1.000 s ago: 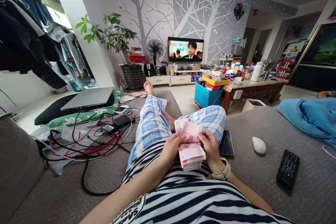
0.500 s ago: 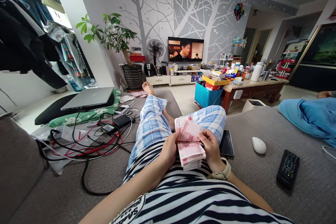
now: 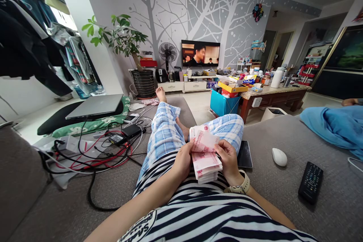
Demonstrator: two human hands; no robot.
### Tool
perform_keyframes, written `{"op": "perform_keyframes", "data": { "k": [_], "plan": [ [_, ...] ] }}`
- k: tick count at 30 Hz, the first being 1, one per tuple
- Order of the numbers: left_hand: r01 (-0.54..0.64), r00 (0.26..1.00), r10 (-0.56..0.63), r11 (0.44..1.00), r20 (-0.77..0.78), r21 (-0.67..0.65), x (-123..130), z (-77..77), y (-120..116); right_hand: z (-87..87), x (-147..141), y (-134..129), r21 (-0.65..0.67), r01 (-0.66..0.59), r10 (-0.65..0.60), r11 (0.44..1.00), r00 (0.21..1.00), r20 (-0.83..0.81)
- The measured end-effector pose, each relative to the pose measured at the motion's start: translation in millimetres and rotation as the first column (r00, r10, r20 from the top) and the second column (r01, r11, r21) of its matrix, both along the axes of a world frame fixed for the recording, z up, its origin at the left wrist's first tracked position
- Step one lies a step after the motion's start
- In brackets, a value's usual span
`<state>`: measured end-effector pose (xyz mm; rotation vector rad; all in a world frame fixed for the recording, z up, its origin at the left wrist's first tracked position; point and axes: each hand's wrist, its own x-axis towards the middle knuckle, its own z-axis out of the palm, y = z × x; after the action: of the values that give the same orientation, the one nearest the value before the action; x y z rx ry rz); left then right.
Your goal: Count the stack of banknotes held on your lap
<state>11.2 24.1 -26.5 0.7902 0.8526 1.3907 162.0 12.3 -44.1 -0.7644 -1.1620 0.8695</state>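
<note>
A stack of pink and white banknotes [image 3: 205, 162] is held over my lap, bent so that its upper part stands up from the lower part. My left hand [image 3: 183, 160] is closed on the left side of the stack, thumb near the fold. On the other side my right hand [image 3: 227, 159], with a pale watch [image 3: 240, 186] on the wrist, pinches the right edge of the upper notes. The fingers behind the notes are hidden. Beside my right knee lies a dark tablet or phone [image 3: 245, 155].
On the grey sofa to my right are a white mouse [image 3: 279, 157], a black remote [image 3: 311, 182] and a blue cloth [image 3: 331, 126]. Tangled cables [image 3: 113, 151] and a closed laptop [image 3: 96, 106] lie to my left. Beyond stand a cluttered table [image 3: 272, 92] and a television [image 3: 200, 53].
My hands and the banknotes keep almost the same place and grip. The foot ahead has shifted slightly, and the television picture differs.
</note>
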Motion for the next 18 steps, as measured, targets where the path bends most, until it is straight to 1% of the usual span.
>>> {"op": "perform_keyframes", "data": {
  "k": [6,11,13,16,18],
  "plan": [
    [-0.041,0.999,0.041,0.999,-0.029,0.001,-0.1,3.3,-1.5,-2.6,0.0,0.8,-0.006,-0.028,0.027,1.000,0.999,-0.028],
    [0.024,0.992,-0.016,0.998,-0.124,0.061,0.2,15.5,-9.2,-2.9,-0.8,0.2,-0.013,-0.059,0.059,0.998,0.997,-0.053],
    [0.027,0.988,-0.013,0.996,-0.156,0.082,0.0,17.8,-11.2,-2.2,-1.0,-0.6,-0.012,-0.066,0.065,0.998,0.996,-0.057],
    [0.022,0.985,0.000,0.992,-0.175,0.121,-0.6,14.0,-9.4,-1.3,-1.0,-1.7,-0.005,-0.071,0.070,0.997,0.996,-0.054],
    [0.053,0.990,-0.036,0.991,-0.138,0.120,-1.3,7.4,-5.3,-1.1,-0.9,-2.3,0.001,-0.078,0.078,0.997,0.995,-0.056]
  ]
}}
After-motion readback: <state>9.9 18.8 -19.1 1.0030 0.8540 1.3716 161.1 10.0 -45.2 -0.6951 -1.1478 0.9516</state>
